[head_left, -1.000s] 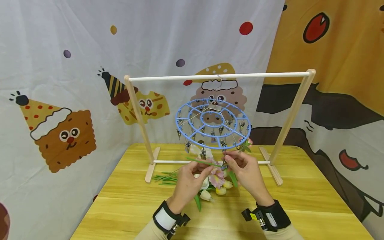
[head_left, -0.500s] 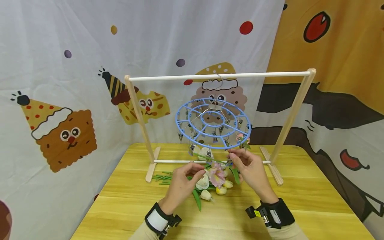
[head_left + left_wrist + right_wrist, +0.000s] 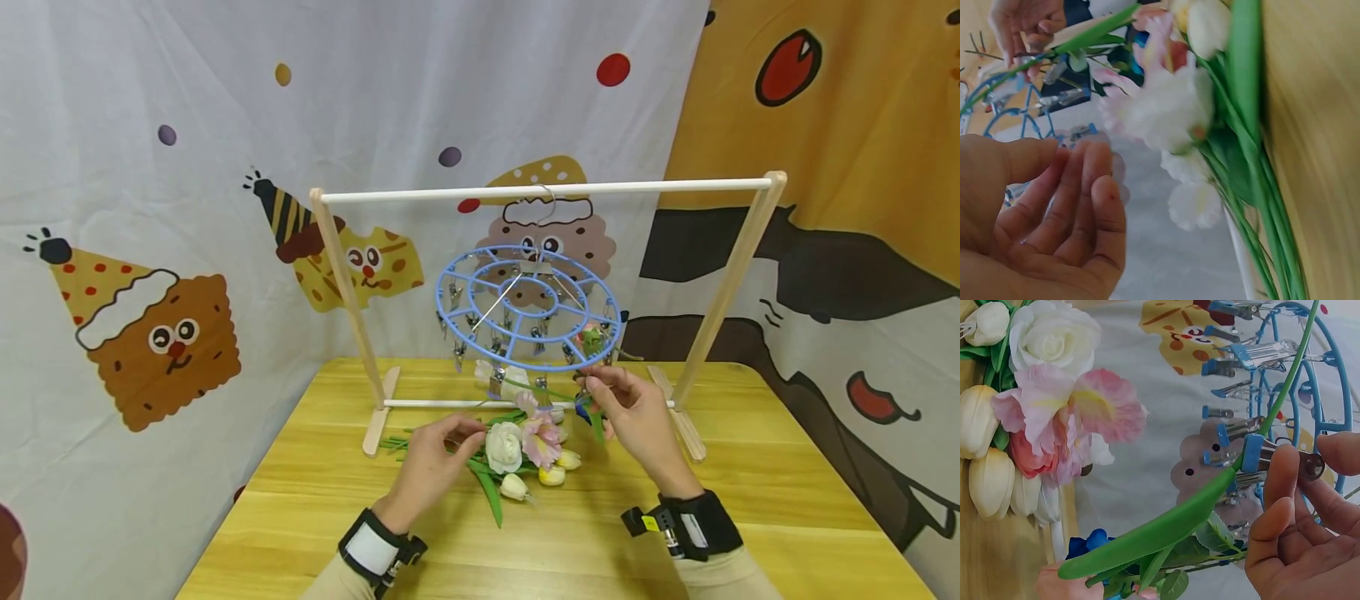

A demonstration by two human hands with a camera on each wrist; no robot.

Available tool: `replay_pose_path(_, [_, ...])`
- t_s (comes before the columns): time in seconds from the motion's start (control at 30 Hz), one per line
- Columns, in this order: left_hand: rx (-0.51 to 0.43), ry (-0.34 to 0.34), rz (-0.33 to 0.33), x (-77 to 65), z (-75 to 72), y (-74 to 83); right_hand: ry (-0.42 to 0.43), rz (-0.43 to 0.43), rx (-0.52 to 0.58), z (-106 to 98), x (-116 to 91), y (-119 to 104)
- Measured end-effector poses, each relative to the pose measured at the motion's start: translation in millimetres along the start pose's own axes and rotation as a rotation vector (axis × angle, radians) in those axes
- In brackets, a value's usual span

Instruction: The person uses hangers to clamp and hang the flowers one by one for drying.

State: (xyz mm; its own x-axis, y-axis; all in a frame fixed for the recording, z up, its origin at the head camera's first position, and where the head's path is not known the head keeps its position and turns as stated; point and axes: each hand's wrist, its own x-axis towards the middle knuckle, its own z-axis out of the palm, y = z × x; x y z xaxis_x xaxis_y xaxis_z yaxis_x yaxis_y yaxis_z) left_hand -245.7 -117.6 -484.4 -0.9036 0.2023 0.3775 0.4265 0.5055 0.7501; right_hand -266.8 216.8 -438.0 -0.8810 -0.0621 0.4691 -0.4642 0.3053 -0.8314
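My right hand [image 3: 633,417] is under the front right of a blue round clip hanger [image 3: 450,325]. In the right wrist view its thumb and fingers pinch a metal clip [image 3: 1257,453] with a blue tip, whose jaws grip a green stem with a long leaf [image 3: 1154,525]. That stem [image 3: 551,392] runs leftward in the head view. My left hand [image 3: 431,458], fingers loosely bent and holding nothing, hovers left of a white rose [image 3: 503,447] among the flowers on the table. Beside the rose lie a pink ruffled flower [image 3: 542,442] and pale yellow tulips [image 3: 552,476].
The hanger hooks over the white bar [image 3: 450,195] of a wooden stand [image 3: 727,292]. More clips [image 3: 460,354] dangle from its rings, and a pink flower [image 3: 592,337] hangs at its right. Green stems [image 3: 393,444] lie on the wooden table [image 3: 300,517]. A printed curtain [image 3: 187,208] backs everything.
My left hand has let go of the stem and moved left and down. My right hand has shifted slightly right with the clip, and the hanger has turned, its front clips swinging right.
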Motion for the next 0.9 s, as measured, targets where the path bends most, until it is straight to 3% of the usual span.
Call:
replay_pose_path(0.17, [0.106, -0.042, -0.021, -1.7, -2.9, -16.9, 0.021, 0.021, 0.001, -3.3, -0.8, 1.7])
replay_pose_path(0.47, [0.285, -0.111, 0.01, -3.5, -3.3, -36.6, 0.041, 0.019, 0.013, -8.9, -5.3, 4.8])
replay_pose_path(0.63, [0.365, -0.115, 0.054, -4.0, -2.9, -43.8, 0.077, 0.048, -0.06, -10.9, -13.4, 2.8])
replay_pose_path(0.77, [0.412, -0.136, 0.075, -3.9, -2.2, -48.1, 0.063, 0.141, -0.163, -11.2, -24.1, 2.3])
replay_pose_path(0.9, [0.45, -0.15, 0.079, -2.8, -0.5, -51.6, 0.039, 0.163, -0.247, -8.0, -33.2, 5.6])
